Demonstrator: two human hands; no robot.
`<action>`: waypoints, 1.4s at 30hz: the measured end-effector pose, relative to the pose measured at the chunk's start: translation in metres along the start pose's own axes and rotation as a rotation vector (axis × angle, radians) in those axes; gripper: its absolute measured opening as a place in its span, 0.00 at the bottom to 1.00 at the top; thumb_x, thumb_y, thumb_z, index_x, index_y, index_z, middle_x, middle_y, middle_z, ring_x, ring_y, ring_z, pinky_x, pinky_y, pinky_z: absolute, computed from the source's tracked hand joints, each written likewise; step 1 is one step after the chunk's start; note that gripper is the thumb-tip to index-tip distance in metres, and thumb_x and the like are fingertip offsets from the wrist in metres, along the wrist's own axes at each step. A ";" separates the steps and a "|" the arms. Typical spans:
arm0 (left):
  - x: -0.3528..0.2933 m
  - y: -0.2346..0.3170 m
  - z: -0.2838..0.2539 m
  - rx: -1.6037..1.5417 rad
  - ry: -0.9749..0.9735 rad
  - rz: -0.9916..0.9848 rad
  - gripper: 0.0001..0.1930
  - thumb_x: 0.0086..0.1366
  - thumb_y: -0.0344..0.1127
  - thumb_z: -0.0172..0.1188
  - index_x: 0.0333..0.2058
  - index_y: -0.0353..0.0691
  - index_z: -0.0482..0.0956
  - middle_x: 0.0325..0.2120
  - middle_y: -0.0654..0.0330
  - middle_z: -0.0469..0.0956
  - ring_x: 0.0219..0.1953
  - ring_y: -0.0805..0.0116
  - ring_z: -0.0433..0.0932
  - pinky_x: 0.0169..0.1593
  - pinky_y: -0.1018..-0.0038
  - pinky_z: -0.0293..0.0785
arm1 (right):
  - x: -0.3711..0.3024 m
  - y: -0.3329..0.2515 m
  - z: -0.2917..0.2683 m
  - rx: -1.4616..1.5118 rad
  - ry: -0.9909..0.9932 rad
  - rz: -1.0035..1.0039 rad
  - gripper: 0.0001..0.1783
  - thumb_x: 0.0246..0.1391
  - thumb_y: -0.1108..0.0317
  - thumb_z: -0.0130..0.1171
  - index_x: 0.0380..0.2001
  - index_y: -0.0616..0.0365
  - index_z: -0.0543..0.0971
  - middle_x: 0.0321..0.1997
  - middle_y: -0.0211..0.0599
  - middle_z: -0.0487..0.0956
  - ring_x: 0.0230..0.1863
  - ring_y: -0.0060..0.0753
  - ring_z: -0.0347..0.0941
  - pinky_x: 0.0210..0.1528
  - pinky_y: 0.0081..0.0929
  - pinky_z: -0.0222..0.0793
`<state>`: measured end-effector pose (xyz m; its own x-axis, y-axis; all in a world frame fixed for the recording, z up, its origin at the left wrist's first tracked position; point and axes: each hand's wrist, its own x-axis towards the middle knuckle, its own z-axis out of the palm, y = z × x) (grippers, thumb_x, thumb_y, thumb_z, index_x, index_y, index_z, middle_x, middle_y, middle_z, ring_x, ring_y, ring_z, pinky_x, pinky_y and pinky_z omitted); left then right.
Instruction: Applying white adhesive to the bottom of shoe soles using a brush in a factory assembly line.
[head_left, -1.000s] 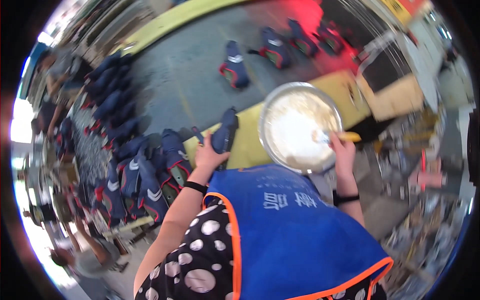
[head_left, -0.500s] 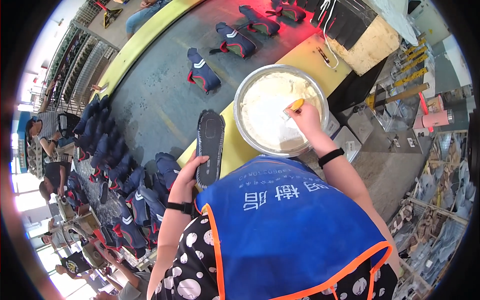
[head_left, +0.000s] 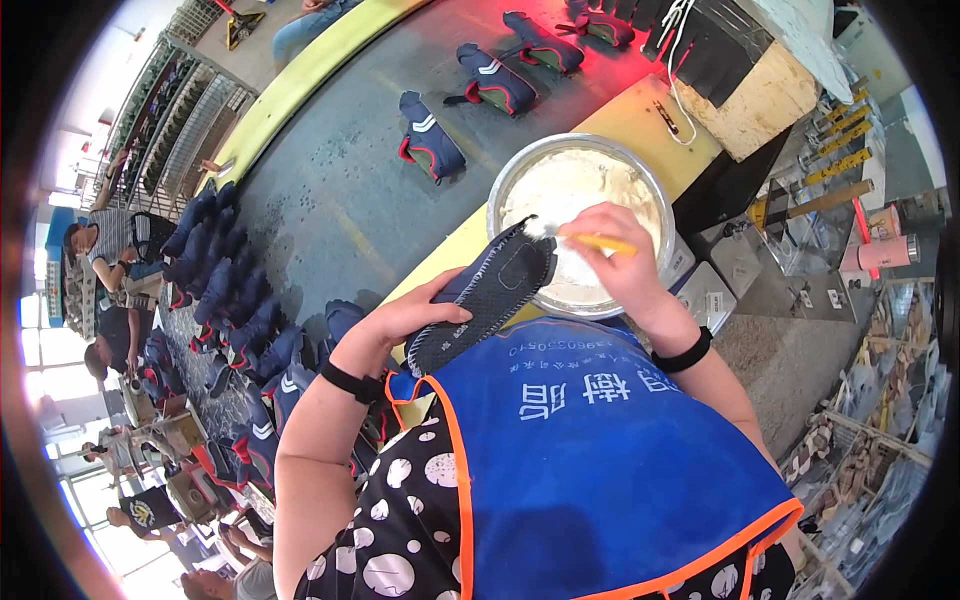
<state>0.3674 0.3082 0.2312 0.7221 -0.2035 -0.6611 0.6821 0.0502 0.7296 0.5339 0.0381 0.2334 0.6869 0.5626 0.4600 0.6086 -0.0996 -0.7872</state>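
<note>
My left hand [head_left: 412, 308] is closed around the side of a dark shoe upper [head_left: 480, 300], held sole side up and tilted toward the bowl. Pale stitching runs along the edge of its black bottom. Between the fingers of my right hand [head_left: 628, 265] is a brush [head_left: 606, 243] with a yellow handle. Its whitened bristles meet the far end of the shoe, where a white smear shows. Just beyond and below that hand sits a round metal bowl [head_left: 494, 212] holding creamy white paste [head_left: 565, 178].
A dark green conveyor belt [head_left: 330, 180] with a yellow border carries several navy shoes [head_left: 432, 137]. More shoes [head_left: 225, 270] crowd together at left. A hammer [head_left: 815, 200] and a pink cup [head_left: 880, 253] are at right. Other people [head_left: 110, 250] are at the far left.
The shoe has tilted right, bringing its far end over the bowl's edge. My right hand has lifted the brush from the paste to that end. The view has shifted slightly.
</note>
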 end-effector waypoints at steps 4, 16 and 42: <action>0.012 0.005 0.002 0.002 -0.087 -0.029 0.43 0.58 0.37 0.64 0.69 0.35 0.55 0.56 0.52 0.73 0.56 0.68 0.74 0.60 0.72 0.69 | 0.006 -0.023 0.006 0.002 -0.247 -0.244 0.08 0.49 0.67 0.68 0.35 0.46 0.84 0.36 0.24 0.80 0.40 0.29 0.76 0.52 0.32 0.62; 0.012 -0.017 -0.002 -0.469 -0.301 -0.069 0.46 0.57 0.37 0.62 0.71 0.34 0.49 0.61 0.48 0.70 0.59 0.64 0.74 0.63 0.71 0.69 | -0.001 0.001 0.009 0.059 -0.153 -0.088 0.10 0.47 0.69 0.70 0.36 0.51 0.85 0.34 0.32 0.80 0.37 0.38 0.76 0.40 0.30 0.71; 0.001 -0.032 -0.010 -0.024 -0.057 0.130 0.43 0.59 0.40 0.61 0.71 0.39 0.55 0.61 0.54 0.69 0.61 0.66 0.69 0.65 0.71 0.63 | -0.007 0.000 0.037 0.003 0.058 0.335 0.11 0.59 0.69 0.63 0.26 0.59 0.74 0.18 0.35 0.73 0.20 0.23 0.68 0.26 0.24 0.65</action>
<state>0.3473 0.3160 0.2056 0.7972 -0.2486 -0.5502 0.5865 0.1027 0.8034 0.5145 0.0642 0.2145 0.8701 0.4513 0.1982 0.3441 -0.2684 -0.8997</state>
